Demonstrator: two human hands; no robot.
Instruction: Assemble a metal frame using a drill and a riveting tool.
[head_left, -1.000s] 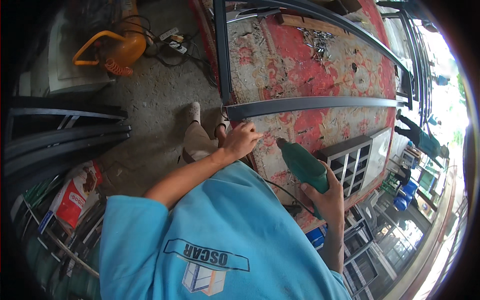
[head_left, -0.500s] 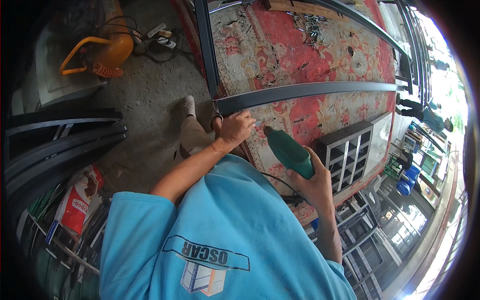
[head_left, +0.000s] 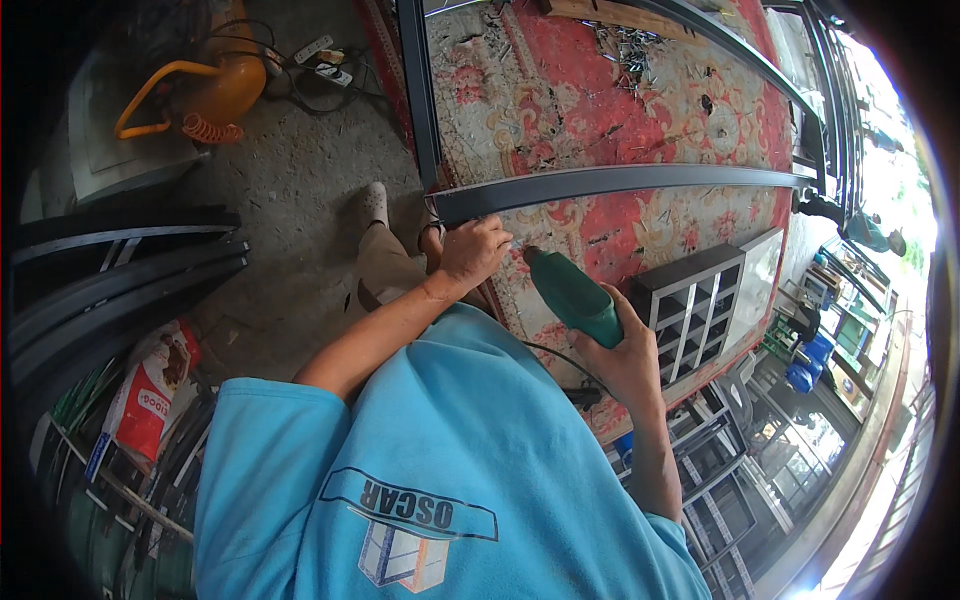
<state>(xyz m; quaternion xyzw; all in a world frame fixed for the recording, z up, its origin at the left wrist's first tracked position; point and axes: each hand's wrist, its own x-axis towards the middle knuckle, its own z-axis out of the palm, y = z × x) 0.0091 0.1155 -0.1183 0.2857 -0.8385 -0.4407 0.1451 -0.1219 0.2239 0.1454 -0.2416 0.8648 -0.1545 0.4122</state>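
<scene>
My right hand [head_left: 630, 350] is wrapped round a green corded power drill [head_left: 574, 295], its dark tip pointing toward my left hand. With fingers pressed together, my left hand [head_left: 477, 250] is just below the end of a dark grey metal bar [head_left: 620, 180]. A small pale bit shows at its fingertips, too small to name. The drill's tip is a short way to the right of those fingers, apart from them. The bar meets another dark bar [head_left: 418, 100] at a corner, forming part of a large frame over a worn red patterned carpet [head_left: 560, 110].
A dark slatted panel [head_left: 690, 305] lies on the carpet at right. Metal pieces [head_left: 628, 55] are heaped at the far side. Orange equipment [head_left: 215, 85] and a power strip [head_left: 333, 74] are at far left, dark profiles [head_left: 120, 285] at left. Another person [head_left: 868, 235] is at far right.
The drill has shifted slightly left and up, its tip a little closer to my left hand. My left hand stays pinched near the bar's end.
</scene>
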